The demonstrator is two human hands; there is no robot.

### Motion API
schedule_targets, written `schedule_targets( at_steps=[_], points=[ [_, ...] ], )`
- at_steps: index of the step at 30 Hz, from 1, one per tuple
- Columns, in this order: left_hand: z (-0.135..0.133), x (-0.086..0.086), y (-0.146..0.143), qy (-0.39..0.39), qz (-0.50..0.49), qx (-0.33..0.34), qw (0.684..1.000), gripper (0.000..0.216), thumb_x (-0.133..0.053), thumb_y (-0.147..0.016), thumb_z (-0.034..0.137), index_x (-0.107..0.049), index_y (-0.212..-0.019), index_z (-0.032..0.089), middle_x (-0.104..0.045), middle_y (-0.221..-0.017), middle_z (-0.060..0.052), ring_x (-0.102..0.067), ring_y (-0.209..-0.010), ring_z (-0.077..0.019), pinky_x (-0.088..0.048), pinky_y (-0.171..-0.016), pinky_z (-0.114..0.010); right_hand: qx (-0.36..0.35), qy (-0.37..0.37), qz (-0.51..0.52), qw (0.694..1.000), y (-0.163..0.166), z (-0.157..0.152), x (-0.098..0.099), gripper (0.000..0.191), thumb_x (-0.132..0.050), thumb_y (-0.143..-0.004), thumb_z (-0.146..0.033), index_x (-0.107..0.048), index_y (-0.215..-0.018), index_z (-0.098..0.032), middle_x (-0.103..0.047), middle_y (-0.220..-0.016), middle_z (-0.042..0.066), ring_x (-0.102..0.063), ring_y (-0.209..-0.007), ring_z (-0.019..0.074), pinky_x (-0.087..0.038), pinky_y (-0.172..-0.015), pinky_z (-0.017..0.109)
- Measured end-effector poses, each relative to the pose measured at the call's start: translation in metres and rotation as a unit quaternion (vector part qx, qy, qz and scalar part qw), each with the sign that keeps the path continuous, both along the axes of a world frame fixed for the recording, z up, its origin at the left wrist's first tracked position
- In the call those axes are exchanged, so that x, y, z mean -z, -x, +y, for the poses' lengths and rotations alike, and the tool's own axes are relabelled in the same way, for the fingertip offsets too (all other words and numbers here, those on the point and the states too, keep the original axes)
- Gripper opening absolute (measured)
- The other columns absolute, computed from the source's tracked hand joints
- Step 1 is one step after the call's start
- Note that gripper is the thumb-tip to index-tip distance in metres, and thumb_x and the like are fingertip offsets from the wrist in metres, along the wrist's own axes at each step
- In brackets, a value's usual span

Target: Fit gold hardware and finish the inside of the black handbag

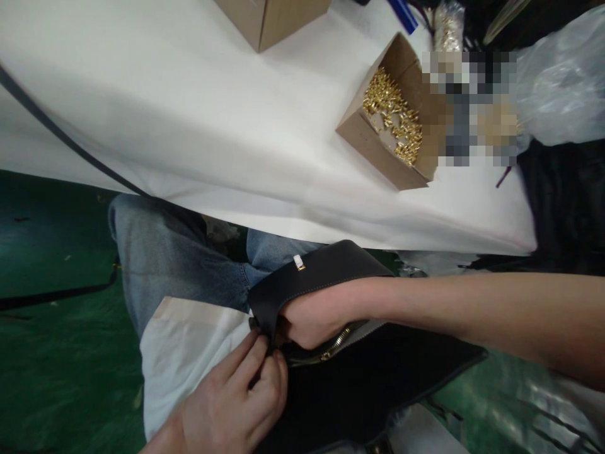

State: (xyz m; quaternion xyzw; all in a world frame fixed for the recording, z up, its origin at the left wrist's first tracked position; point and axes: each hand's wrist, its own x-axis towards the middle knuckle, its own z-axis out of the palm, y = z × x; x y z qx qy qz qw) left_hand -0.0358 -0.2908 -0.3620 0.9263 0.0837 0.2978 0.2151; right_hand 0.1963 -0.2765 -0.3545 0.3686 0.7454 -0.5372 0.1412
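A black leather bag [378, 378] lies over my lap, with a gold zipper [338, 343] along its opening and a flap [326, 268] carrying a small white-wrapped metal piece [299, 262]. My left hand [241, 391] is closed, thumb and fingers pinching the bag's edge at the left corner of the opening. From the right, my right hand [316, 315] reaches in under the flap, its fingers curled near that same corner. The fingertips are hidden inside the bag, so what they hold cannot be made out.
A white-covered table [189, 107] stands in front of me. On it are an open cardboard box [368, 142] of small gold metal pieces, another cardboard box [274, 19] and a clear plastic bag [562, 82]. A white cloth [184, 353] covers part of my lap.
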Motion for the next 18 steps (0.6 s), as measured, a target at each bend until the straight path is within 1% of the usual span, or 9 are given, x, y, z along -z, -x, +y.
schedule_targets(
  at_steps=[2, 4, 6, 8, 10, 12, 13, 15, 18],
  points=[
    [-0.002, 0.003, 0.007, -0.001, -0.003, -0.028, 1.000, 0.039, -0.035, -0.112, 0.006, -0.075, -0.116, 0.006, -0.070, -0.106, -0.008, -0.069, -0.113, -0.0326, -0.051, -0.112, -0.049, 0.028, 0.050, -0.014, 0.998, -0.005, 0.001, -0.001, 0.016, -0.075, -0.101, -0.020, -0.071, -0.087, -0.015, -0.070, -0.080, 0.000, -0.064, -0.069, 0.0138, -0.058, -0.069, 0.028],
    [-0.004, 0.004, 0.012, 0.002, 0.000, -0.057, 0.998, 0.037, -0.038, -0.111, 0.003, -0.074, -0.118, 0.005, -0.068, -0.109, -0.010, -0.067, -0.115, -0.0337, -0.051, -0.111, -0.050, 0.052, 0.097, -0.023, 0.994, -0.010, 0.003, -0.002, 0.020, -0.076, -0.106, -0.033, -0.072, -0.099, -0.015, -0.072, -0.091, 0.001, -0.068, -0.076, 0.0144, -0.061, -0.073, 0.030],
    [-0.005, 0.003, 0.013, 0.000, 0.009, -0.059, 0.998, 0.038, -0.037, -0.112, 0.004, -0.074, -0.118, 0.006, -0.068, -0.110, -0.010, -0.067, -0.115, -0.0333, -0.053, -0.108, -0.048, 0.077, 0.141, -0.029, 0.987, -0.012, 0.004, -0.003, 0.025, -0.074, -0.108, -0.040, -0.072, -0.104, -0.015, -0.073, -0.095, 0.001, -0.070, -0.078, 0.0149, -0.063, -0.074, 0.031],
    [-0.005, 0.002, 0.013, -0.005, 0.011, -0.049, 0.999, 0.041, -0.033, -0.113, 0.006, -0.074, -0.118, 0.006, -0.069, -0.110, -0.010, -0.068, -0.115, -0.0323, -0.055, -0.107, -0.046, 0.101, 0.180, -0.031, 0.978, -0.010, 0.007, -0.005, 0.027, -0.073, -0.109, -0.042, -0.073, -0.105, -0.015, -0.073, -0.095, 0.001, -0.070, -0.077, 0.0143, -0.063, -0.072, 0.030],
    [-0.003, 0.002, 0.011, -0.012, 0.008, -0.035, 0.999, 0.042, -0.032, -0.114, 0.007, -0.074, -0.116, 0.006, -0.070, -0.110, -0.010, -0.070, -0.114, -0.0310, -0.058, -0.106, -0.044, 0.124, 0.217, -0.029, 0.968, -0.007, 0.009, -0.008, 0.023, -0.074, -0.109, -0.037, -0.073, -0.104, -0.014, -0.073, -0.090, 0.000, -0.069, -0.072, 0.0133, -0.061, -0.068, 0.028],
    [-0.002, 0.004, 0.010, -0.010, 0.000, -0.028, 1.000, 0.041, -0.033, -0.114, 0.008, -0.074, -0.114, 0.007, -0.070, -0.109, -0.010, -0.070, -0.113, -0.0299, -0.060, -0.107, -0.043, 0.147, 0.254, -0.025, 0.956, -0.004, 0.012, -0.013, 0.016, -0.070, -0.108, -0.025, -0.073, -0.098, -0.013, -0.072, -0.082, -0.001, -0.068, -0.067, 0.0127, -0.060, -0.065, 0.026],
    [-0.002, 0.005, 0.009, -0.004, -0.001, -0.021, 1.000, 0.040, -0.033, -0.114, 0.009, -0.074, -0.114, 0.007, -0.070, -0.108, -0.010, -0.070, -0.114, -0.0294, -0.060, -0.109, -0.042, 0.158, 0.272, -0.022, 0.949, -0.003, 0.013, -0.015, 0.016, -0.065, -0.108, -0.018, -0.074, -0.095, -0.012, -0.072, -0.079, 0.000, -0.067, -0.065, 0.0126, -0.059, -0.063, 0.024],
    [-0.002, 0.008, 0.009, 0.008, -0.005, -0.013, 1.000, 0.040, -0.035, -0.114, 0.010, -0.074, -0.115, 0.006, -0.070, -0.107, -0.009, -0.069, -0.116, -0.0291, -0.059, -0.112, -0.040, 0.180, 0.305, -0.018, 0.935, -0.002, 0.015, -0.019, 0.023, -0.055, -0.104, -0.007, -0.074, -0.091, -0.011, -0.072, -0.074, 0.000, -0.068, -0.064, 0.0130, -0.058, -0.062, 0.023],
    [-0.002, 0.009, 0.007, 0.017, -0.013, -0.009, 1.000, 0.040, -0.034, -0.115, 0.010, -0.074, -0.116, 0.005, -0.070, -0.107, -0.009, -0.069, -0.117, -0.0287, -0.059, -0.115, -0.041, 0.204, 0.341, -0.015, 0.918, -0.003, 0.019, -0.023, 0.027, -0.050, -0.098, -0.002, -0.075, -0.095, -0.011, -0.073, -0.073, 0.001, -0.070, -0.065, 0.0138, -0.059, -0.063, 0.022]
  ],
)
